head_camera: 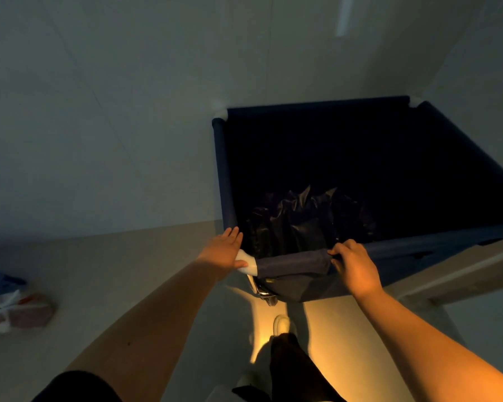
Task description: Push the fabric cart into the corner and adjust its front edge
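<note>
A dark blue fabric cart [220,169] with white corner joints stands against the walls at the right, its far edge close to the room corner. A crumpled black plastic bag [299,221] lies inside it. My left hand [225,250] rests flat on the near left white corner joint [249,264], fingers spread. My right hand [353,264] pinches the bunched blue fabric of the front edge [294,262], which sags along the front rail. A metal caster [265,293] shows under the front left corner.
A plastic bag with blue, white and red print [9,303] lies on the floor at the far left. Pale walls rise behind and left of the cart. A pale ledge or door frame [462,271] runs at the right. My shoe [282,324] is just behind the cart.
</note>
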Demonstrator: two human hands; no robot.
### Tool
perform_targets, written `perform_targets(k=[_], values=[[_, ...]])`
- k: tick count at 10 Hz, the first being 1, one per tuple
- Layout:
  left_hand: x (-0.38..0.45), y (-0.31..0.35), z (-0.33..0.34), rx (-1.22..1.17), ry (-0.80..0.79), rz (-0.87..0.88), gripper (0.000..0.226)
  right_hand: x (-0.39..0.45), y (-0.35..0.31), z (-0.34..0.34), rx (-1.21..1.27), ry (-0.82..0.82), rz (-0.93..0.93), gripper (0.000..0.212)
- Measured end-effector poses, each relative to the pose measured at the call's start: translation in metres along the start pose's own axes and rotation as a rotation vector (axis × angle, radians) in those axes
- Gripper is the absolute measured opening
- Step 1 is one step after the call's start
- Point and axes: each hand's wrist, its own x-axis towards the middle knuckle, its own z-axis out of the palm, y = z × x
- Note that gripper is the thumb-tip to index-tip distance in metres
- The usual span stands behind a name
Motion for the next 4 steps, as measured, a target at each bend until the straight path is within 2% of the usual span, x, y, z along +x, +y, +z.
perform_targets(k=[1,2,3,4], values=[[-0.001,0.001,-0.011,-0.038,0.059,-0.011,0.074,0.008,-0.004,-0.009,-0.074,-0.033,-0.026,0.009],[-0.003,0.003,-0.031,-0.065,0.121,-0.028,0.071,0.026,-0.014,-0.022,-0.165,-0.203,-0.012,0.014],[0.000,0.009,-0.056,-0.093,0.241,-0.028,0.065,0.050,-0.027,-0.041,-0.273,-0.507,0.039,0.027],[0.002,0.014,-0.078,-0.106,0.261,-0.026,0.062,0.064,-0.036,-0.055,-0.296,-0.681,0.051,0.034]])
